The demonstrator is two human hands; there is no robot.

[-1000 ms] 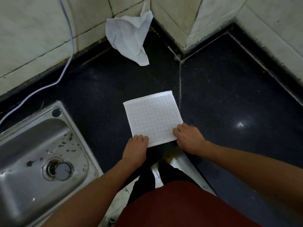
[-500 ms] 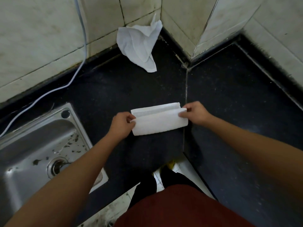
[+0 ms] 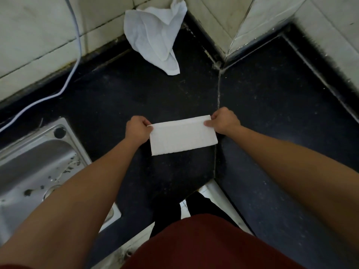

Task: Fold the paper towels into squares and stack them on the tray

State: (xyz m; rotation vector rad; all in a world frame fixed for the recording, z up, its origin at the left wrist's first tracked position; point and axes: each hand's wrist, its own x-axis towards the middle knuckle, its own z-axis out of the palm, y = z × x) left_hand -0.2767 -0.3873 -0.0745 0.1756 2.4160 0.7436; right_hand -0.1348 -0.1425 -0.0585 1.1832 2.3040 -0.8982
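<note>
A white paper towel [image 3: 183, 137], folded in half into a wide rectangle, lies on the black countertop [image 3: 120, 98]. My left hand [image 3: 138, 130] pinches its far left corner. My right hand [image 3: 223, 121] pinches its far right corner. Both layers meet along the far edge between my hands. Several crumpled white paper towels [image 3: 155, 33] lean in a heap against the tiled wall at the back. No tray is in view.
A steel sink [image 3: 29, 162] with a dirty basin is set in the counter at the left. A white cable [image 3: 75, 55] runs down the left wall. Tiled walls form a corner [image 3: 229, 45] behind the counter. The counter's front edge is near my body.
The flat square towel has been folded in half, its near edge brought over to the far edge. Both hands moved from the near edge to the far corners.
</note>
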